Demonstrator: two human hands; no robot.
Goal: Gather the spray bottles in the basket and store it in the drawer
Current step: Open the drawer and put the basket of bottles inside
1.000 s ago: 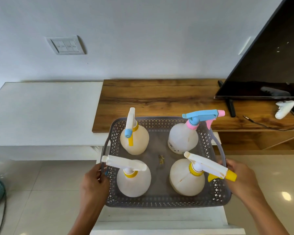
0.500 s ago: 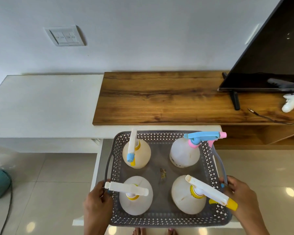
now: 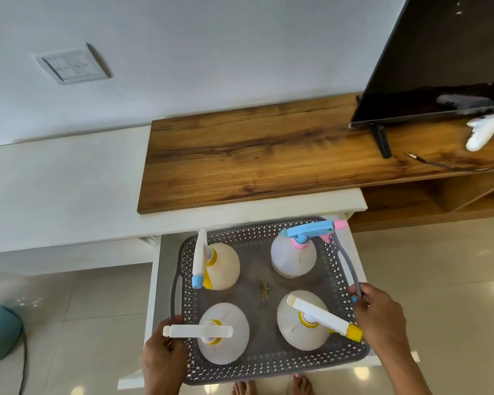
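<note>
Below the wooden top (image 3: 268, 155), the basket (image 3: 257, 366) hides most of the drawer (image 3: 154, 280); four bottles (image 3: 293, 259) stand inside, left hand (image 3: 163, 354) and right hand (image 3: 380, 315) gripping its handles.

Home living room: dark television (image 3: 439, 58) standing on a wooden bench (image 3: 268, 155), white game controller (image 3: 484, 132) just below the television, wall switch plate (image 3: 72, 65) to its left.

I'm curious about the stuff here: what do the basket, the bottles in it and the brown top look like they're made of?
Basket: grey plastic, probably; matte, its walls pierced in a moulded lattice. Spray bottles: translucent whitish plastic bodies with opaque coloured trigger heads. Brown top: wood or wood-look laminate, with dark grain streaks and a slight sheen; which one, I can't tell.
</note>
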